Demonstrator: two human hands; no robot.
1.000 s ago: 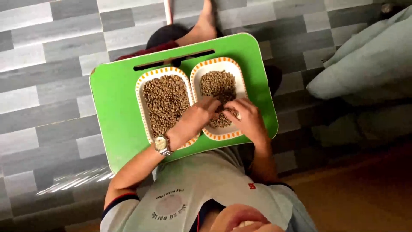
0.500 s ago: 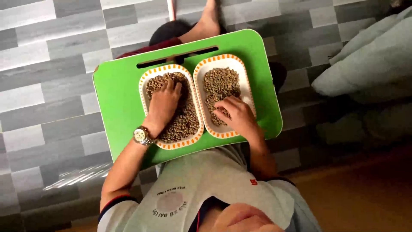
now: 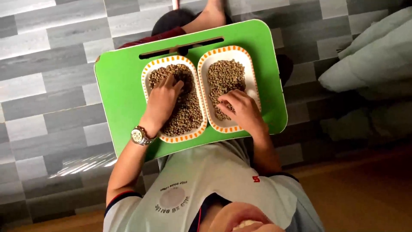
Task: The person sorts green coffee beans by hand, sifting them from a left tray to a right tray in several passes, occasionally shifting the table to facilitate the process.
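Beans fill both trays on our green table [image 3: 120, 92]: left hand [image 3: 163, 101] spread flat on the left tray [image 3: 148, 77], right hand [image 3: 242, 107] curled, pinching in the right tray [image 3: 253, 64]; plenty unsorted.

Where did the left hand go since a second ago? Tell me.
Yes, it moved. The left hand left the right dish and now rests on the beans in the left dish.

Both trays [image 3: 151, 71] [image 3: 253, 73] sit side by side mid-board, rims touching, so nothing slips between them. Plenty of bare green board [image 3: 118, 92] along the left edge; the right edge and near edge leave only thin strips. Slot [image 3: 182, 47] runs along the far edge.
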